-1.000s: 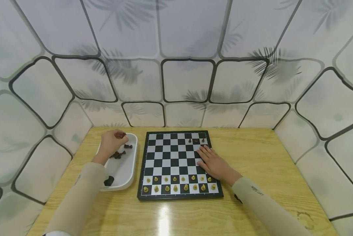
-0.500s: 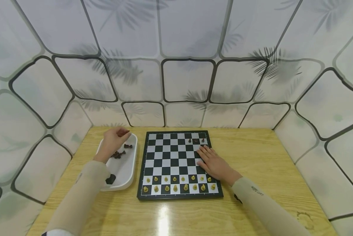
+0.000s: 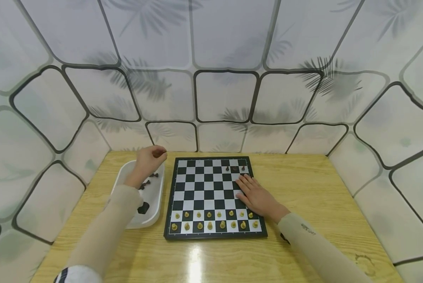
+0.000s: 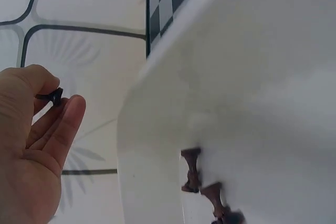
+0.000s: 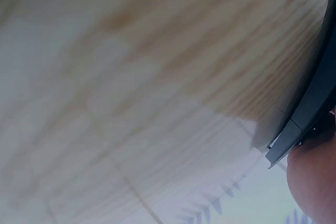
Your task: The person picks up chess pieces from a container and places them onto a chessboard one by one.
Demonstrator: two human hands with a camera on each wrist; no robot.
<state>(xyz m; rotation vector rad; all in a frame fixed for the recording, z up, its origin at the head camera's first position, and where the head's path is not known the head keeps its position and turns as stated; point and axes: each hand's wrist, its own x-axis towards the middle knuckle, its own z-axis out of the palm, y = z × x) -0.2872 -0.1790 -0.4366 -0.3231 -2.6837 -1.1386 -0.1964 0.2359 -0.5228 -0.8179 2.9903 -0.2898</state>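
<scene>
My left hand (image 3: 148, 163) is over the far end of the white tray (image 3: 158, 204), pinching a dark chess piece (image 4: 55, 96) between thumb and fingers. The fingers hide most of that piece. Several brown chess pieces (image 4: 191, 170) lie in the tray, partly behind the left hand in the head view. On the right side of the chessboard (image 3: 199, 192) my right hand (image 3: 256, 197) rests with fingers extended. Beyond its fingertips stand a few dark pieces (image 3: 243, 168) in the far right corner. Yellow pieces (image 3: 210, 225) fill the two near rows.
A black object (image 3: 143, 208) lies in the near part of the tray. The tray sits just left of the board on the wooden table (image 3: 303, 184). A patterned wall (image 3: 225, 98) encloses the table at the back and both sides.
My left hand has moved right and away from me, from inside the tray to over its far rim, carrying the chess piece. My right hand stays put.
</scene>
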